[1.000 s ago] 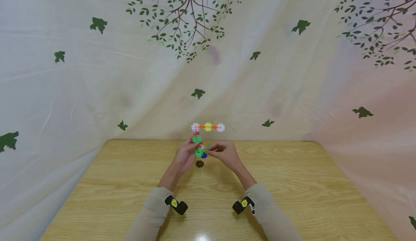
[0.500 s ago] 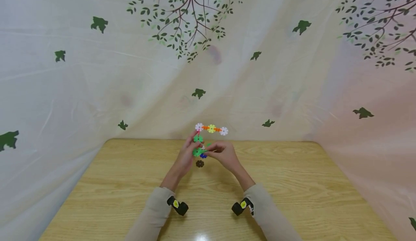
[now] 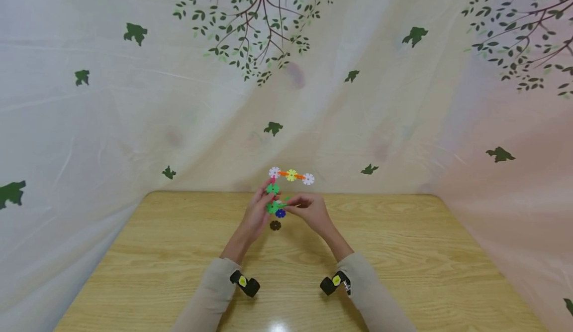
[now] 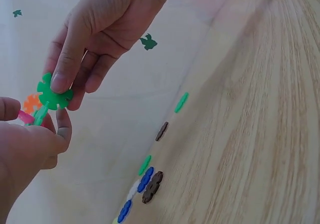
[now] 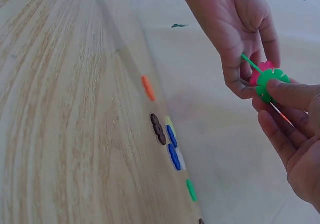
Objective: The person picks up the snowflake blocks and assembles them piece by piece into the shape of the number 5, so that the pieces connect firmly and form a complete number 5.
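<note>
In the head view my left hand (image 3: 255,215) grips a chain of notched snowflake discs by its lower part. The chain has green discs (image 3: 272,189) low down, a white disc (image 3: 274,172) at its corner, then a yellow disc (image 3: 291,175) and another white disc (image 3: 308,178) reaching right, joined by orange and pink discs seen edge-on. My right hand (image 3: 310,210) pinches a green disc (image 4: 54,94) between thumb and fingers. That disc meets the chain's lower green disc (image 4: 40,116) at an angle; whether their slots are fully engaged I cannot tell.
Beneath the hands, loose discs lie on the wooden table (image 3: 179,252), among them a brown disc (image 3: 275,225) and a blue disc (image 3: 280,213). In the right wrist view an orange disc (image 5: 148,87) lies there too. A patterned curtain (image 3: 215,138) hangs behind the table.
The chain has shifted slightly right, and its upper row now slopes down to the right. The right hand still pinches the green disc in nearly the same place.
</note>
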Demonstrator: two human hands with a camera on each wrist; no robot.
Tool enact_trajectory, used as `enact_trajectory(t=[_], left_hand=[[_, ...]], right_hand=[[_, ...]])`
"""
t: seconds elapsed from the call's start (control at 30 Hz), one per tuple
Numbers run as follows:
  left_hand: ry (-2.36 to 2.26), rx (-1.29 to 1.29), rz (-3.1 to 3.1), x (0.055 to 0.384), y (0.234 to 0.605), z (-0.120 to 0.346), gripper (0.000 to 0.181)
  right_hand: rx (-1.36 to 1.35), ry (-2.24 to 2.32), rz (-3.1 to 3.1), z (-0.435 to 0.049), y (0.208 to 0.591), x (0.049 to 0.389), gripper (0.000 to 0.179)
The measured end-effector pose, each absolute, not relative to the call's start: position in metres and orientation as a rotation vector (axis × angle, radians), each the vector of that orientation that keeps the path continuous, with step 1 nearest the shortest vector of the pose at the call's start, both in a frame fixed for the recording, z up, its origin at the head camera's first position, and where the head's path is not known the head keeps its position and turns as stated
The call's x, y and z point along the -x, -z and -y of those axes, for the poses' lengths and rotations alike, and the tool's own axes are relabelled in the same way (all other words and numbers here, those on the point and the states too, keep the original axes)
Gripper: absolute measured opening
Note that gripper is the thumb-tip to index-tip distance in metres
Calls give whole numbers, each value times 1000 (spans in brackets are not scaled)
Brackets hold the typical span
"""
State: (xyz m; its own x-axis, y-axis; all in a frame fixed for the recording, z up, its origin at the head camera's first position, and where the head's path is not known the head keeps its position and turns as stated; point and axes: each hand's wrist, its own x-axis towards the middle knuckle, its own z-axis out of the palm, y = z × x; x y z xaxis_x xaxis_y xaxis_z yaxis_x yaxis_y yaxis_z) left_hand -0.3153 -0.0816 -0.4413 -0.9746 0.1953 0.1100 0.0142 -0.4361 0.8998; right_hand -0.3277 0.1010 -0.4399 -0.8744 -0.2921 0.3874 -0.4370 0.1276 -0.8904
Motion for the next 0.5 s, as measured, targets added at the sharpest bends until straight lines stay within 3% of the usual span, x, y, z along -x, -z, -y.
enact_trajectory(t=[0.5], left_hand=[[-2493,-422,-1722,311,440,77,55]], right_hand=[[-739,-1935,2239,-100,440,326,8]])
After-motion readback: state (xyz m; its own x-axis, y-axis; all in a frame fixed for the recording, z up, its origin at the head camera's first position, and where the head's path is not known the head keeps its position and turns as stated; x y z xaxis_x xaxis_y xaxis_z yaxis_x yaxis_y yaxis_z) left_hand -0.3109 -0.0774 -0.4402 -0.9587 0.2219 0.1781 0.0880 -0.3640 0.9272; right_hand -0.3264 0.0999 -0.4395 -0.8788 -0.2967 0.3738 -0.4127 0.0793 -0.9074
